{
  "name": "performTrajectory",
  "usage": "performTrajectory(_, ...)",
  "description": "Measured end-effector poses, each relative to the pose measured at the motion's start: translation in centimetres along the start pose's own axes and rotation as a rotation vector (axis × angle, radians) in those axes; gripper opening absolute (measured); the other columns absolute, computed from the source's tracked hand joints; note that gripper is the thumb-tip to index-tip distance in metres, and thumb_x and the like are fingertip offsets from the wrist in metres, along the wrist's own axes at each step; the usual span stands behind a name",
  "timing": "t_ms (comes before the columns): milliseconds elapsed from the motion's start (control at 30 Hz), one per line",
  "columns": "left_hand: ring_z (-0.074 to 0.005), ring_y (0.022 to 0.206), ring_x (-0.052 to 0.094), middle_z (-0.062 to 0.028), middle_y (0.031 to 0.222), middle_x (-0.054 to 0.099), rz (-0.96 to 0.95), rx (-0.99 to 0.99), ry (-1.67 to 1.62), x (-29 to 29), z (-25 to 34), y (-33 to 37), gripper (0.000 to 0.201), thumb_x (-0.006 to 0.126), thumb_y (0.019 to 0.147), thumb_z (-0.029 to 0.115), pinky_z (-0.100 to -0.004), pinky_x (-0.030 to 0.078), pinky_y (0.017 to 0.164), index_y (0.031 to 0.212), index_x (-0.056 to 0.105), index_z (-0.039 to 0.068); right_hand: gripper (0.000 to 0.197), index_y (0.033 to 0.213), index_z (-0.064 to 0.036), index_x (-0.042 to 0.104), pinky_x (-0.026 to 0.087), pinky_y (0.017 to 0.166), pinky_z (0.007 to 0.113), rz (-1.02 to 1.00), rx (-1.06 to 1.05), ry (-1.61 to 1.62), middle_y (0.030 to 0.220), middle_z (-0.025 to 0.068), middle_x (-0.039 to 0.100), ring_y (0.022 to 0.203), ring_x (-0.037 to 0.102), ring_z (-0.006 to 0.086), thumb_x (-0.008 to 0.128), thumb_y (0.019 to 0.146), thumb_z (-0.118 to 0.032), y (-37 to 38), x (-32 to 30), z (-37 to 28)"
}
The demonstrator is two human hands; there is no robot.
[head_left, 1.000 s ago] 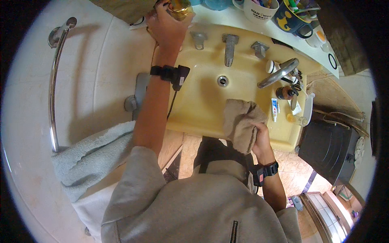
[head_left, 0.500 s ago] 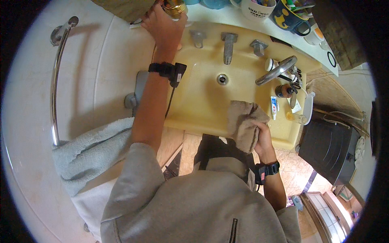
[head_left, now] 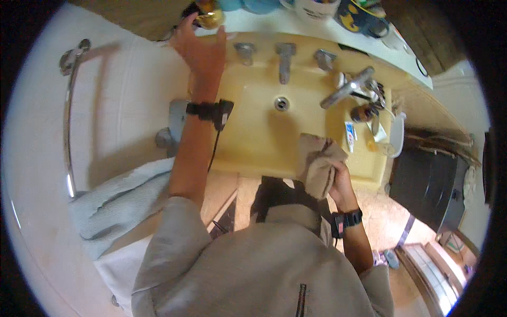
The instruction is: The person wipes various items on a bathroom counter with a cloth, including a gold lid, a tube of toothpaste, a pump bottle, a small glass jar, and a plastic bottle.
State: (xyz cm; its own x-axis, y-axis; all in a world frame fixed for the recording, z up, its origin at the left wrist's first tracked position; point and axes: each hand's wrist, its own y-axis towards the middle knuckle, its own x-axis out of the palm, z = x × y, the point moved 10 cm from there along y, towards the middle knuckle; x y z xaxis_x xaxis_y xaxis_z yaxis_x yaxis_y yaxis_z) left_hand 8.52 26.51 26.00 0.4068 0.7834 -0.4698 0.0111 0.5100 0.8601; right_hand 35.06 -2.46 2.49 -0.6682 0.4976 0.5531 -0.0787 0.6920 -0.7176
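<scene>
The left hand (head_left: 200, 53) stretched to the upper left, its grip released and spread — just beside a gold jar (head_left: 212, 20); right of centre, the right hand (head_left: 340, 182) clenched a tan washcloth (head_left: 317, 169).

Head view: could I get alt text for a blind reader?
A person's right hand holds a brown cloth at the front of a yellow sink. The left hand is up at a golden container by a white shelf; a pale towel lies at left.
</scene>
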Motion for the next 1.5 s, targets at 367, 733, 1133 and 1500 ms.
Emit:
performTrajectory(367,-0.0190,0.120,0.050,-0.0061,0.133,0.050,-1.115,-1.220,-1.485,-5.8,15.9,-29.4,0.059,0.069,0.090,0.015,-0.0328,0.040,0.102,0.142,0.042,0.003,0.045,0.131,-0.0007,0.052,0.052,0.096,0.041,-0.182,0.047,0.221,0.122,0.0145,0.063,0.106,0.065,0.0267,0.055,0.091,-0.021,0.1,0.4,0.1)
performTrajectory(733,-0.0067,0.071,0.049,0.0007,0.075,0.058,-0.951,-0.958,-1.031,-7.3,12.2,-26.7,0.018,0.071,0.090,0.015,-0.0238,0.042,0.063,0.085,0.063,0.000,0.047,0.136,-0.0042,0.048,0.045,0.103,0.043,-0.249,-0.024,-0.052,0.129,0.0120,0.058,0.121,0.056,0.0241,0.052,0.100,-0.033,0.4,2.6,1.2)
performTrajectory(1133,-0.0199,0.120,0.054,-0.0092,0.135,0.055,-0.909,-1.420,-1.379,-7.2,11.6,-34.2,0.044,0.059,0.097,0.025,-0.0344,0.045,0.101,0.135,0.050,0.004,0.035,0.121,0.0023,0.057,0.049,0.091,0.034,-0.288,-0.051,-0.326,0.116,0.0126,0.061,0.104,0.060,0.0230,0.058,0.096,-0.022,0.6,4.8,1.5)
performTrajectory(1500,-0.0200,0.123,0.052,-0.0083,0.136,0.054,-1.107,-1.090,-1.171,-6.6,12.6,-36.7,0.046,0.059,0.097,0.024,-0.0338,0.044,0.103,0.137,0.047,0.005,0.029,0.104,-0.0004,0.060,0.053,0.073,0.041,0.447,-0.729,-1.319,0.097,0.0186,0.067,0.087,0.066,0.0344,0.069,0.089,-0.023,1.4,-4.7,-9.3)
